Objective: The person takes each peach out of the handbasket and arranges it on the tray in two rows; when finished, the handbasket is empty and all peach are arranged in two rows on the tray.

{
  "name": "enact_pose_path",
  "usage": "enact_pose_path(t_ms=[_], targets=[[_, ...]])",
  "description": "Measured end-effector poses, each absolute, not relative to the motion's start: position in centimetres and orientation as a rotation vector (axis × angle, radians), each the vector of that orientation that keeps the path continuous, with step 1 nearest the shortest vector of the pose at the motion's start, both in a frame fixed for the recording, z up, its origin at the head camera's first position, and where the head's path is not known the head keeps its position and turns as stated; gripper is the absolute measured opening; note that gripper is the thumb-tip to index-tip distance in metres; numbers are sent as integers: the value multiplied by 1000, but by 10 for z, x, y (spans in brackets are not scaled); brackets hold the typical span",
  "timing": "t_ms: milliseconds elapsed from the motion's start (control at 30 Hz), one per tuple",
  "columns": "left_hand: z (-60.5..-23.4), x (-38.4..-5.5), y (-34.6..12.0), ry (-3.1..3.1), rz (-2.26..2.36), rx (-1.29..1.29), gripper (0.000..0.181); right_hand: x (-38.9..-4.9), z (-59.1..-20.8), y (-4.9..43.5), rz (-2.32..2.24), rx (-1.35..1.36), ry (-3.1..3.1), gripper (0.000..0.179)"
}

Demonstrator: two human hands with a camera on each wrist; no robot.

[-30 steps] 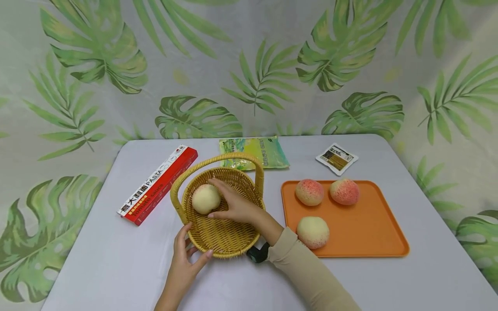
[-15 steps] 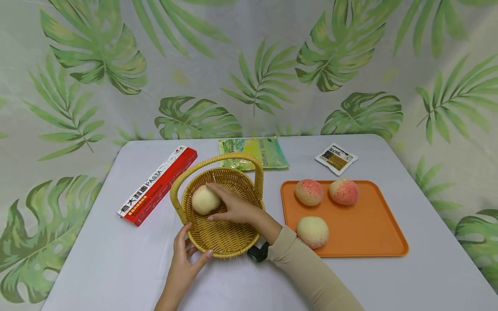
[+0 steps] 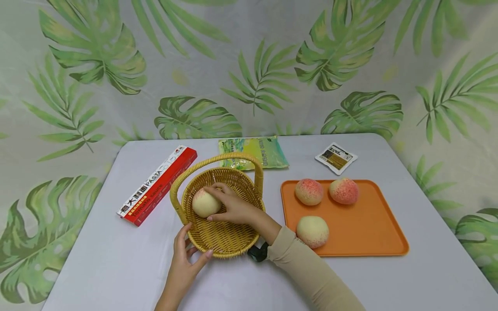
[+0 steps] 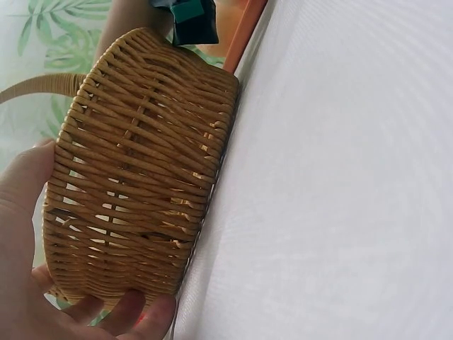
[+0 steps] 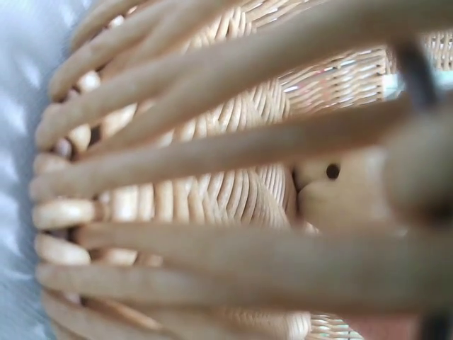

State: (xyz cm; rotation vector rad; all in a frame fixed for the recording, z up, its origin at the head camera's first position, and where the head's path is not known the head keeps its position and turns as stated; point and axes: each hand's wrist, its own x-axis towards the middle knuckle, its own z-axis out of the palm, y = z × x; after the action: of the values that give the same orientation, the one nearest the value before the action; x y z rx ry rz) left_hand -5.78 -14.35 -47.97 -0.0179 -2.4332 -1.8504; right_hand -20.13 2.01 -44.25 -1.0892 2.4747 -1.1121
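Note:
A round wicker basket (image 3: 225, 235) with an arched handle (image 3: 215, 159) stands upright on the table. My left hand (image 3: 183, 261) grips its near-left side; in the left wrist view the thumb lies at the rim and fingertips (image 4: 157, 319) reach round the wall. Inside the basket, towards the left, lies a pale peach (image 3: 205, 204) with a pink blush. My right hand (image 3: 237, 207) reaches over the basket's right side and holds this peach between thumb and fingers. Close-up wicker strands (image 5: 212, 156) fill the right wrist view and hide that hand's fingers.
On the right, an orange tray (image 3: 369, 233) bears three peaches, one of them a pale peach (image 3: 312, 232) at its near-left corner. A red pasta box (image 3: 157, 185) lies left. A green packet (image 3: 260, 151) and a small white sachet (image 3: 336, 158) lie at the back.
My right fingers have bent more over the peach. The peach has turned a little, showing more pink on top, and sits slightly nearer. My left hand and the basket have stayed put.

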Motion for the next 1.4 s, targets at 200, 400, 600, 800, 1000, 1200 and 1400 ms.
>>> enact_pose_path(t_ms=[200, 400, 600, 800, 1000, 1200, 1400], targets=[[-479, -58, -143, -2433, -1866, -4, 86, -200, -442, 20, -1099, -1085, 2495, 72], [-479, -59, -143, -2429, -1876, -5, 86, -202, -442, 19, -1045, -1198, 2521, 65], [-479, -58, -143, -2431, -1866, -5, 86, -202, -442, 19, -1040, -1246, 2524, 62], [-479, -59, -143, -2434, -1860, -4, 86, -201, -442, 19, -1050, -1243, 2525, 54], [-479, -59, -143, -2430, -1866, -2, 86, -200, -441, 19, -1072, -1201, 2500, 56], [-479, -58, -143, -2436, -1857, 6, 86, -199, -441, 18, -1091, -1139, 2469, 65], [-479, -58, -143, -2434, -1853, -1, 86, -198, -441, 19, -1050, -1110, 2478, 68]])
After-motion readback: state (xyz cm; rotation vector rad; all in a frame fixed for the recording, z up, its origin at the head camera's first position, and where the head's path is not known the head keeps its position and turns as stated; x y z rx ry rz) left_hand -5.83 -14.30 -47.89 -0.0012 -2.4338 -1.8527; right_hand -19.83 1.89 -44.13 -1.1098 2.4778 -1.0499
